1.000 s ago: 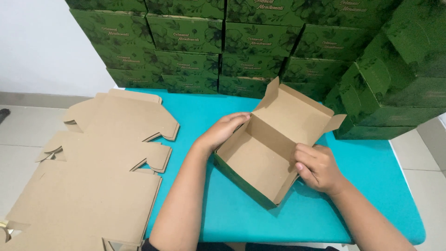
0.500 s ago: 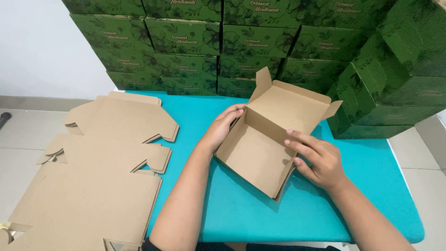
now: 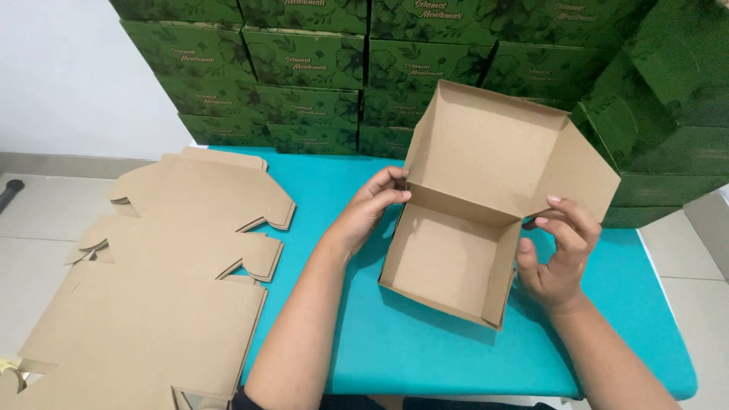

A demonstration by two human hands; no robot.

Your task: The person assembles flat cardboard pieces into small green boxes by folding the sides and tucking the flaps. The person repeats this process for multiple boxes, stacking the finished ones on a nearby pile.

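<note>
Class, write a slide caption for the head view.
Two hands, left hand and right hand, hold an open brown cardboard box above a teal table.

Bright, even overhead light; soft shadows fall under the cardboard box [image 3: 456, 258] on the table [image 3: 425, 357]; focus is sharp.

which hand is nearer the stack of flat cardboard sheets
The left. The left hand grips the left wall of the open brown box, on the side facing the flat cardboard sheets. The right hand is at the box's far right side.
</note>
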